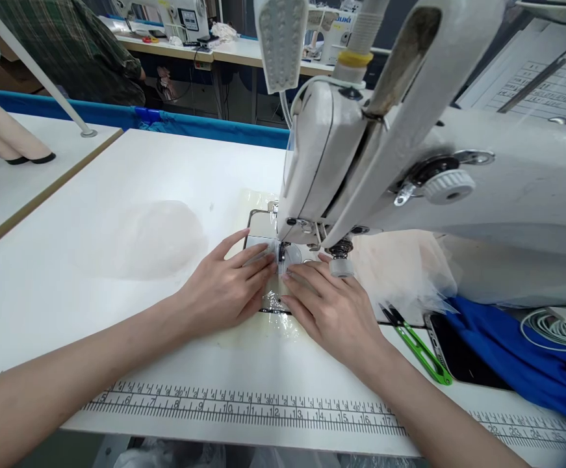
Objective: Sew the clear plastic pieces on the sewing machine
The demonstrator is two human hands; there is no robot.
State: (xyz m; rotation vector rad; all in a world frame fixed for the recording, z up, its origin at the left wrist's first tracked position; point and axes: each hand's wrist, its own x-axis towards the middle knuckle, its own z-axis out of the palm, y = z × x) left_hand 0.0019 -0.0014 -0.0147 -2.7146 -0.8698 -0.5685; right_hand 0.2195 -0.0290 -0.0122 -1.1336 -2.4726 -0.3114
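Both hands [229,285] lie loosely open (what they touch is unclear) beneath the sewing machine [329,153].

A: Where do we look from?
B: Head height, camera worn, at the near side of the white table [117,162]. We face forward and steeply down.
A: How near?
B: Close. Left hand [229,279] and right hand [334,302] sit near mid-frame; the sewing machine [312,149] looms upper right, nearer us.
A: Our limits?
B: Printed ruler [263,409] along the bottom, far workbench [244,51] across the top, well off.
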